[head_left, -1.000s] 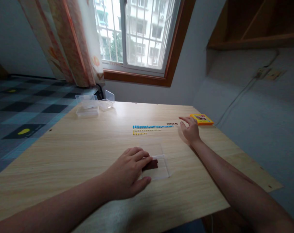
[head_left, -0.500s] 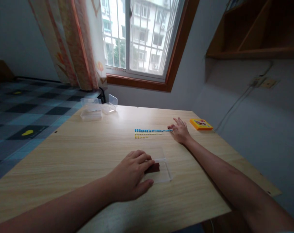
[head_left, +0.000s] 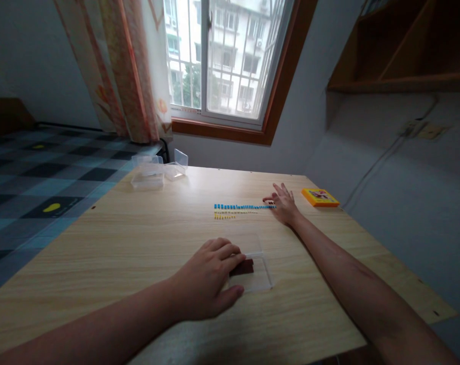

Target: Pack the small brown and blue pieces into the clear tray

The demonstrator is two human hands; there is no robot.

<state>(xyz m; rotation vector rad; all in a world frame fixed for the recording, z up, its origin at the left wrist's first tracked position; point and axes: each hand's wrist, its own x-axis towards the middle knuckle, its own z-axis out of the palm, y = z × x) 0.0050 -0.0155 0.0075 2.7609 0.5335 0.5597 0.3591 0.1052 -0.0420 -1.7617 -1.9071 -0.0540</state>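
My left hand (head_left: pixel 210 279) lies palm down over the left side of an open clear plastic box (head_left: pixel 267 271). Its fingertips touch a dark red block-like stack (head_left: pixel 247 266) inside; the thumb is apart from the fingers. Farther off, my right hand (head_left: pixel 285 205) is spread at the right end of a row of small blue pieces (head_left: pixel 233 207). Tiny dark red pieces (head_left: pixel 271 202) show between its index finger and thumb, and whether they are gripped is hard to make out. Short rows of small yellow pieces (head_left: pixel 224 217) lie just nearer than the blue row.
Clear plastic boxes (head_left: pixel 148 177) with raised lids stand at the table's far left corner. A yellow-orange box (head_left: pixel 320 197) sits by the right edge. The wooden table (head_left: pixel 111 253) borders a bed with a checked cover (head_left: pixel 77 172); a window and wall lie beyond.
The view has shifted slightly, moving everything a little to the right. Around the dark red pieces, my right index finger and thumb look farther apart. My left hand stays on the box.
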